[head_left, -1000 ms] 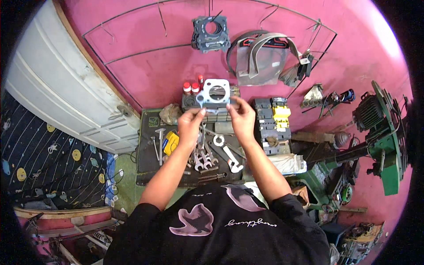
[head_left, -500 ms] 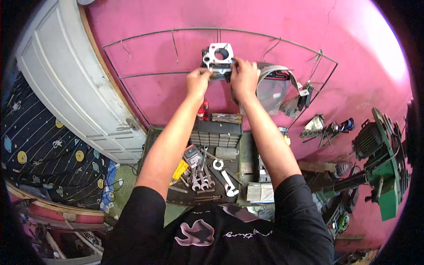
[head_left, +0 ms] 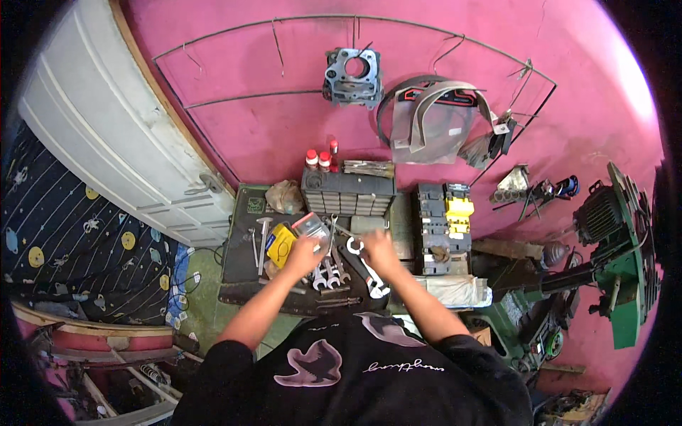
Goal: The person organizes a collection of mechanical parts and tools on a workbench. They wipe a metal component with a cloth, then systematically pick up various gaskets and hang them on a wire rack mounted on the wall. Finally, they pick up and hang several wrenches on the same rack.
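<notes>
My left hand (head_left: 304,255) is low over the workbench, beside a clear plastic bag with a red edge (head_left: 310,226) and a yellow packet (head_left: 280,243). Its fingers are too smeared to show a grip. Close to the ring end of a pale wrench (head_left: 369,276) is my right hand (head_left: 379,250), blurred by motion, its fingers not readable. Several open-ended wrenches (head_left: 329,275) lie between the two hands. A grey metal engine cylinder block (head_left: 353,91) hangs from the wire rack on the wall, with neither hand on it.
Behind the tools stands a dark drawer cabinet (head_left: 348,198) with red-capped bottles (head_left: 312,157) on top. Black and yellow bins (head_left: 459,213) stand to the right. A green machine (head_left: 616,284) juts in at far right; a white door (head_left: 121,113) is at left.
Both hands have left the cylinder block, which now hangs on the wall rack, and have come down to the workbench. The view has tilted slightly downward.
</notes>
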Demonstrator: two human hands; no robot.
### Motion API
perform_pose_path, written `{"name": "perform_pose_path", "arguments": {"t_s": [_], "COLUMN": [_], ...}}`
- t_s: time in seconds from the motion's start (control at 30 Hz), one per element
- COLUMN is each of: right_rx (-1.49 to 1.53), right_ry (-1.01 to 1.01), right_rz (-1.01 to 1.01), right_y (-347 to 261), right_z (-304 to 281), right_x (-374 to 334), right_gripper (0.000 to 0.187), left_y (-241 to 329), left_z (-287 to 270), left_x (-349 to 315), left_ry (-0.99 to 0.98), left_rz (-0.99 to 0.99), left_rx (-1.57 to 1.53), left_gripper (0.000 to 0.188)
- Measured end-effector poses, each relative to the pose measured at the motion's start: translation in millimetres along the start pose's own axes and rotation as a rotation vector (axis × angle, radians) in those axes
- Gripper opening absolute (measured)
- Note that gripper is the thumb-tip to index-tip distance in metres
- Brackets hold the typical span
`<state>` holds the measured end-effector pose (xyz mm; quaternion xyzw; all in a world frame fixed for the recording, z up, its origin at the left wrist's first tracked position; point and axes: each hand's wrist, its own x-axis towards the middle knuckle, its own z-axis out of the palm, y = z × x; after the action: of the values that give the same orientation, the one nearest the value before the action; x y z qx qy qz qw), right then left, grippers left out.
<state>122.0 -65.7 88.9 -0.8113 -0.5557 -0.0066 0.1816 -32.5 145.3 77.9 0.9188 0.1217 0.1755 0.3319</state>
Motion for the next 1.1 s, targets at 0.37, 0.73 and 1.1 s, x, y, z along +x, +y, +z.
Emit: {"name": "perform_pose_path", "arguments": {"t_s": [0.37,0.73,1.1], "right_rx": [-0.036,-0.336,-0.264], "right_ry": [-0.761,-0.507,-0.213], "right_rz": [0.078,0.532,0.349], "right_y": [-43,-75,-99], "right_z": [154,140,132], "right_x": [-129,-115,-51], "right_gripper": [0.034,0.023,0.056], "left_y": [-59,-82,-153], "left_z": [56,8,2], "left_x": [-181,-115,-87], "left_ry": [-0.495,-0.072,0.017], "left_rz": [-0.322,-0.330,-0.208], "left_rx": [0.205,0.423,0.562], "left_gripper": [0.033,0.067,0.038]}}
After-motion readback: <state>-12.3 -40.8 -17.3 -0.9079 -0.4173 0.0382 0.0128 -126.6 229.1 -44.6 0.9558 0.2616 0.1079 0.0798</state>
